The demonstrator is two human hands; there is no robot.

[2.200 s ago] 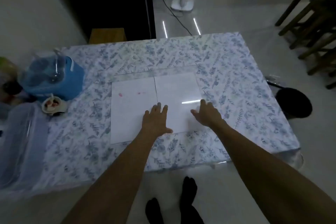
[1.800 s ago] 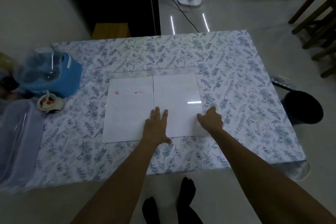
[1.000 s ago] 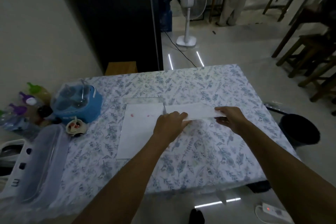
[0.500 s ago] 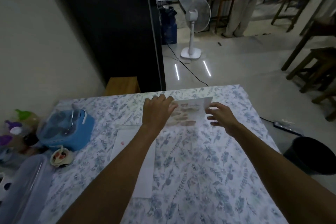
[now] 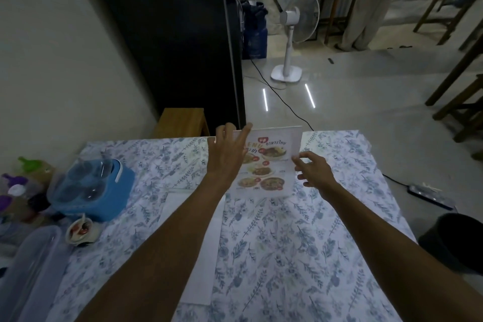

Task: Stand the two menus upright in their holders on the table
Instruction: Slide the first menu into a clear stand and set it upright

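Note:
One menu (image 5: 271, 165) in a clear holder stands upright on the floral tablecloth (image 5: 287, 256), its printed side with food photos facing me. My left hand (image 5: 227, 157) lies against its left edge, fingers spread over the top corner. My right hand (image 5: 312, 171) touches its right edge with loosely curled fingers. The second menu (image 5: 198, 269) lies flat and face down on the table, partly hidden under my left forearm.
A blue container (image 5: 91, 191) with a clear lid, a small cup (image 5: 79, 231) and a long plastic box (image 5: 28, 269) sit at the table's left. A wooden stool (image 5: 183, 121) stands behind the table; a black bin (image 5: 454, 240) is on the floor to the right. A person stands by a fan (image 5: 295, 34).
Both hands lifted the right menu off the table, turned it up and set it standing further back. The view has tilted upward.

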